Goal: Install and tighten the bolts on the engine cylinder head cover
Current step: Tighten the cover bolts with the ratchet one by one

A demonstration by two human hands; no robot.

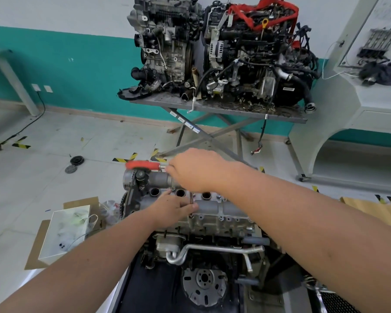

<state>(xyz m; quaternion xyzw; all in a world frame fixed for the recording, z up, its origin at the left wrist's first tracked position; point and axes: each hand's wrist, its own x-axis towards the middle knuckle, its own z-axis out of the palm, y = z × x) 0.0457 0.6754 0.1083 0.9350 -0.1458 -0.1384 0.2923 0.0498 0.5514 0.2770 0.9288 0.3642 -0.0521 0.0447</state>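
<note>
The person's right hand (pixel 195 171) held the red-handled wrench (pixel 142 165) near the top of its shaft, with the fingers curled around it, and the red handle stuck out to the left above the engine (pixel 190 222). The thin metal shaft (pixel 191 198) went straight down from that hand to a bolt (pixel 191 214) on the near edge of the cylinder head cover (pixel 212 206). The left hand (pixel 174 205) lay on the cover just beside the shaft, and its fingertips seemed to pinch or steady the low end of the shaft, though the view was too small to be sure. The cover sat on top of the engine, in the middle of the view, with three round holes in a row. A few other bolts (pixel 221 218) already sat along the near edge of the cover, so it looked like part of the job was done. I could not tell if those bolts were tight or only sitting in their holes. The bolt under the tool looked like the one being worked on, so the job seemed to be somewhere in the middle, with more bolts likely left to turn. A plastic bag (pixel 66 229) lay on cardboard on the floor to the left, with small dark bits in it
</note>
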